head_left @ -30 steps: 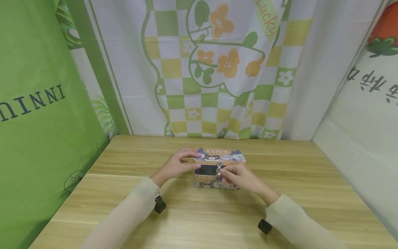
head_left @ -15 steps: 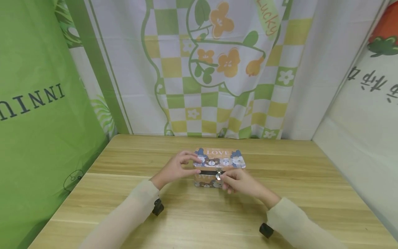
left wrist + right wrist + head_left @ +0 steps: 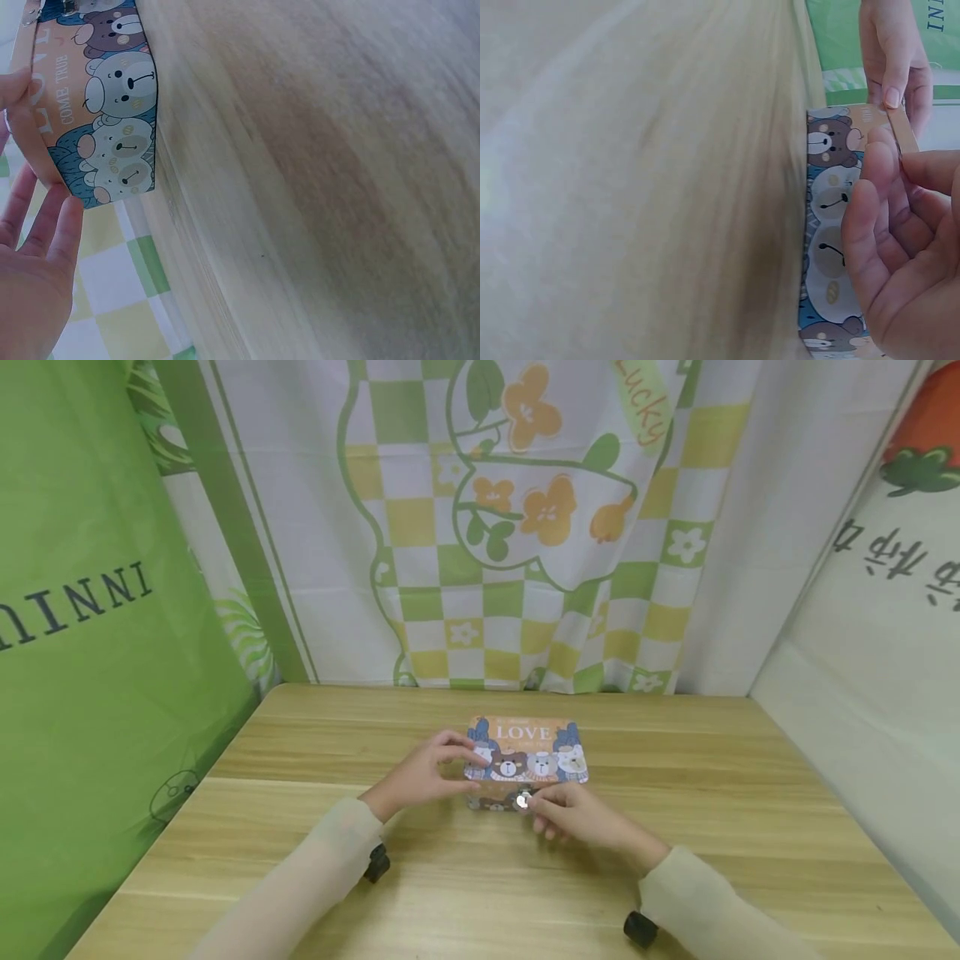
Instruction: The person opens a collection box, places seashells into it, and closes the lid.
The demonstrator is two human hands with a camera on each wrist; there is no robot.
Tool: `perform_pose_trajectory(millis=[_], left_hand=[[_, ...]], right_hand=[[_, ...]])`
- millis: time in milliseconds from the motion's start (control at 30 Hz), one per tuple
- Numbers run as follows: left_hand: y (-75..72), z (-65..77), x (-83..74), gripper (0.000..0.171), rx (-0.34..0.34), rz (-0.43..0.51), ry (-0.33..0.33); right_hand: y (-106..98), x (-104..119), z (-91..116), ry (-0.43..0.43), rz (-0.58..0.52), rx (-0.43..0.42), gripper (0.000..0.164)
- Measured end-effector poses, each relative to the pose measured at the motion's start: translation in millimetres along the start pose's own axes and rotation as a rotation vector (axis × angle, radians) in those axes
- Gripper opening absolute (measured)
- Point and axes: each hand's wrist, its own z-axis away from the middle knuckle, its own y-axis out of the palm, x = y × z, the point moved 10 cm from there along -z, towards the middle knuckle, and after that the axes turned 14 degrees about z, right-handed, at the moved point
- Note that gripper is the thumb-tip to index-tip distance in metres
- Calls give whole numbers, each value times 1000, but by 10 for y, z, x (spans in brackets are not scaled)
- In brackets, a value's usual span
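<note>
A small orange tin box (image 3: 525, 752) with printed bears and the word LOVE on its lid sits on the wooden table, its lid down. On its front is a silver metal clasp (image 3: 522, 800). My left hand (image 3: 426, 775) holds the box's left end, thumb at the front edge and fingers over the lid; the left wrist view has the fingers (image 3: 64, 225) at the box's end. My right hand (image 3: 581, 814) pinches the clasp between thumb and index finger. In the right wrist view, the curled right fingers (image 3: 864, 225) cover part of the bear-printed front, and the clasp is hidden.
The wooden table (image 3: 300, 735) extends around the box on all sides. A patterned curtain (image 3: 525, 610) hangs behind it, with a green cloth (image 3: 90, 693) on the left. A thin dark cable (image 3: 168, 793) lies by the table's left edge.
The lid has come down over the dark gap at the box's front. My right hand has lowered with the clasp, and the left hand has shifted slightly downward.
</note>
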Motion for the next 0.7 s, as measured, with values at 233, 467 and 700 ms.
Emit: perform_pose_trajectory(millis=[233,467,700], left_hand=[[20,3,9,32,15,-24,-5],[21,6,17,32,17,-1,-28],[18,-4,36,31,20,9,-48]], right_hand=[[46,-47,-5,23,-29,-13,33],[126,-100,-8,58,-100,11,36],[149,-116,-23,78,-89,6,40]])
